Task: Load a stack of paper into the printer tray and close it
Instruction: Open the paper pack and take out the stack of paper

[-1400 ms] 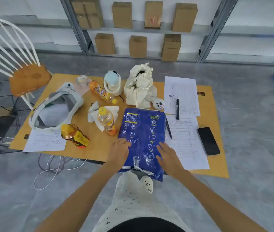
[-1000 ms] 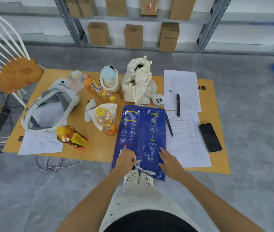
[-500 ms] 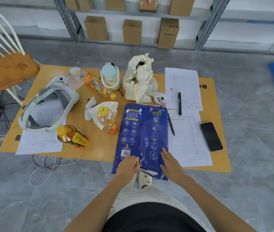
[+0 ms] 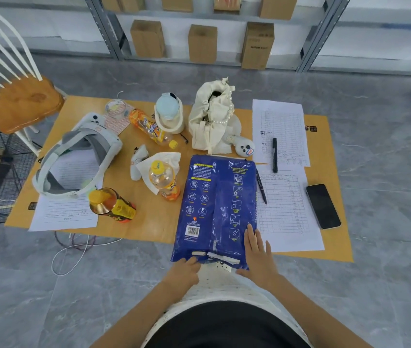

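Observation:
A blue wrapped ream of paper [image 4: 214, 204] lies lengthwise on the low wooden table [image 4: 149, 222], its near end hanging over the front edge. White sheets show at that torn near end. My left hand [image 4: 185, 268] grips the ream's near left corner from below the edge. My right hand [image 4: 257, 252] rests flat on the ream's near right corner, fingers together. No printer or tray is in view.
Around the ream stand juice bottles [image 4: 164, 182], a lying can [image 4: 111, 204], a white headset [image 4: 74, 156], a cream bag [image 4: 212, 119], printed sheets [image 4: 284, 204], pens [image 4: 274, 154] and a phone [image 4: 323, 205]. A chair [image 4: 21, 101] stands at far left; cables [image 4: 74, 249] lie on the floor.
Both hands have slid toward me along the ream, from its middle to its near end. The ream has shifted toward me over the table's front edge. The left hand now curls under the corner.

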Demonstrator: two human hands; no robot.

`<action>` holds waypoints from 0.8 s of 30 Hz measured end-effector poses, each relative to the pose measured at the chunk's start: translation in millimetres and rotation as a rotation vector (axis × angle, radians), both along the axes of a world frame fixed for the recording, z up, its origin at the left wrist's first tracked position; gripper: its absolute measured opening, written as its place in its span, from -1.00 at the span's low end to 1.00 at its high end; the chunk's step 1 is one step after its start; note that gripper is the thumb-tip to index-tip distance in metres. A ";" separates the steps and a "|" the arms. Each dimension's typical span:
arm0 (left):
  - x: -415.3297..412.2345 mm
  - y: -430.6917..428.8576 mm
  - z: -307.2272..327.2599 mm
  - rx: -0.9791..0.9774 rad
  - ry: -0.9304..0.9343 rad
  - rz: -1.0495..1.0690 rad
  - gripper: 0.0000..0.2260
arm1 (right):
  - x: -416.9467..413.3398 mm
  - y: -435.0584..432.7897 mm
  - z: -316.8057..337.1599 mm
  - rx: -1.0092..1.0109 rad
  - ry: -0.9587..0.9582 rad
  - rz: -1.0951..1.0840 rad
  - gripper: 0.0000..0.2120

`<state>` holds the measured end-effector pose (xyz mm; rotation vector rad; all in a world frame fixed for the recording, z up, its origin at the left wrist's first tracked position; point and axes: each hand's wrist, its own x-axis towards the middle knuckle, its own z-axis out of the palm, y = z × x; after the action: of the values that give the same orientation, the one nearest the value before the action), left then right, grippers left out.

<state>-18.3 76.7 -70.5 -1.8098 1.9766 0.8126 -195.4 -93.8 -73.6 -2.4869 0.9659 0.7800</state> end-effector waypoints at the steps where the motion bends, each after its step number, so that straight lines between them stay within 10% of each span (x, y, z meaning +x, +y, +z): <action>1: 3.9 7.0 -1.7 0.013 -0.044 0.019 -0.75 | -0.6 0.8 -1.0 0.014 0.013 0.009 0.22; 5: 13.9 17.6 6.1 0.115 -0.052 0.371 -0.75 | 0.5 -0.4 -1.5 0.012 0.016 -0.001 0.27; 9: 22.3 16.2 21.5 -0.230 0.131 0.678 -0.93 | -3.3 0.3 2.3 0.016 -0.065 -0.042 0.08; 17: 24.0 -13.6 6.1 -0.164 -0.002 0.606 -0.12 | -9.0 -8.1 11.2 0.210 -0.397 -0.416 -0.33; 24: 25.1 -19.9 -0.4 -0.225 -0.022 0.658 -0.20 | -21.5 -22.2 19.7 0.148 -0.288 -0.992 -0.82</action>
<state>6.8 56.8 -70.9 -2.6463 1.4981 0.7519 -216.9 -116.0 -53.9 -1.5867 1.6955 0.1446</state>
